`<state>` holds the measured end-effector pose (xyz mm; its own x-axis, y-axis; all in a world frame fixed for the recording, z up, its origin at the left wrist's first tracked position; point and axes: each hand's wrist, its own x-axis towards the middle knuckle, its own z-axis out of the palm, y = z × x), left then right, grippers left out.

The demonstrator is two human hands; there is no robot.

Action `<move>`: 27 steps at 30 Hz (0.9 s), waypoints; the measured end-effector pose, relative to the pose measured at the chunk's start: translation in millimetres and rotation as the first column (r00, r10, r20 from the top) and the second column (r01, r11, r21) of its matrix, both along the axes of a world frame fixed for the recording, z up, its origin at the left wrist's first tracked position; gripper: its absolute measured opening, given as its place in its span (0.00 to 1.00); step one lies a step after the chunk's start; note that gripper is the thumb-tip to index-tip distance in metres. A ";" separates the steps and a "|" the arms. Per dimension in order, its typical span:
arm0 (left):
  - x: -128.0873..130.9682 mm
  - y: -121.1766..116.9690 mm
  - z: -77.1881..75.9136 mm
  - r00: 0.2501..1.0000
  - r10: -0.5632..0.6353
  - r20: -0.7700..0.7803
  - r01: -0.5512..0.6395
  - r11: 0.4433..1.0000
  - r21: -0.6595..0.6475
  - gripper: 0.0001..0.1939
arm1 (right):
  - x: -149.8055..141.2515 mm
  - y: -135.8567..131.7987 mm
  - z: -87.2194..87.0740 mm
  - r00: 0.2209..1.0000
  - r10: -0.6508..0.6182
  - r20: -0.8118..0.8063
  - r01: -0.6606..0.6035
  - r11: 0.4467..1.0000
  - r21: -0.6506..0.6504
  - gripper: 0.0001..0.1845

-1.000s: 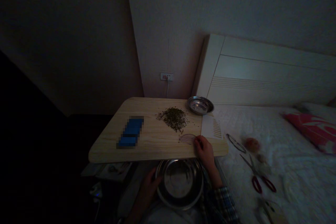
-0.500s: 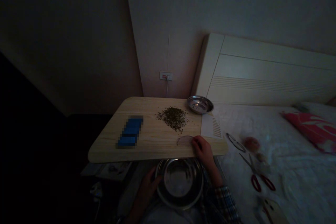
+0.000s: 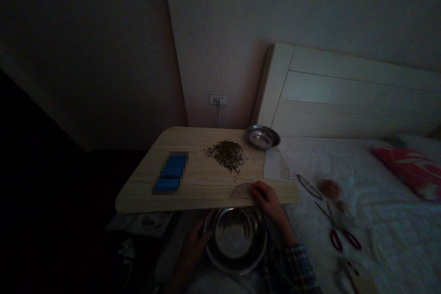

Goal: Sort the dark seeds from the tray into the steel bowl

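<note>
My right hand (image 3: 265, 196) is closed on the right end of a clear, half-round protractor (image 3: 242, 190), near the table's front edge. Beyond the protractor, a loose pile of small greenish-brown beans or seeds (image 3: 226, 154) is spread on the wooden table (image 3: 193, 200). Below the table edge, my left hand (image 3: 195, 243) grips the left rim of a large metal bowl (image 3: 237, 264) on my lap; its fingers are partly in shadow. At the table's back right corner stands a smaller metal bowl (image 3: 262, 138).
A blurred-out blue thing (image 3: 172, 172) lies on the table's left. A white slotted sheet (image 3: 276, 165) is at its right. On the bed (image 3: 389, 211) lie red-handled scissors (image 3: 336, 229), glasses or a similar dark-rimmed thing (image 3: 309, 187), and a phone (image 3: 358, 275).
My right hand and the protractor have shifted slightly nearer to me, toward the table's front edge. My left hand remains at the large bowl's rim. The pile looks unchanged.
</note>
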<state>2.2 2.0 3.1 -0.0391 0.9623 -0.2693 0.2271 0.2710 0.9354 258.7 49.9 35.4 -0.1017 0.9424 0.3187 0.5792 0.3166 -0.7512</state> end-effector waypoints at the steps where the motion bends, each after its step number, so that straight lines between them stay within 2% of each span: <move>1: -0.5 0.3 -2.8 1.000 -0.011 0.006 0.011 1.000 0.002 0.23 | 0.0 0.6 -0.2 1.000 -0.025 -0.019 0.025 1.000 -0.004 0.08; 5: -2.7 2.1 -14.2 0.998 -0.059 0.027 0.059 0.998 0.013 0.23 | -0.4 3.6 -2.3 0.989 -0.128 -0.070 0.128 0.992 -0.004 0.09; 9: -2.8 2.2 -12.9 0.999 -0.043 -0.030 0.043 0.999 0.007 0.24 | -1.6 5.2 -4.1 0.975 -0.208 -0.078 0.210 0.977 0.021 0.10; 15: -1.1 -0.5 -1.3 0.998 0.004 -0.066 -0.006 1.000 -0.020 0.21 | -5.7 6.0 -6.6 0.966 -0.254 -0.038 0.256 0.965 0.052 0.10; 22: -3.3 1.2 -11.1 0.996 -0.089 0.020 0.088 0.995 0.042 0.24 | -6.6 7.2 -7.7 0.967 -0.255 0.001 0.254 0.965 0.073 0.11; 27: -2.6 0.3 -10.5 0.999 -0.029 -0.021 0.029 0.999 0.018 0.22 | -6.8 7.3 -8.9 0.965 -0.260 0.038 0.255 0.963 0.091 0.11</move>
<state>-0.4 2.4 -7.3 -0.0163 0.9679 -0.2507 0.2537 0.2466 0.9353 251.8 57.2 26.4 0.1235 0.9086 0.3989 0.6848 0.2129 -0.6969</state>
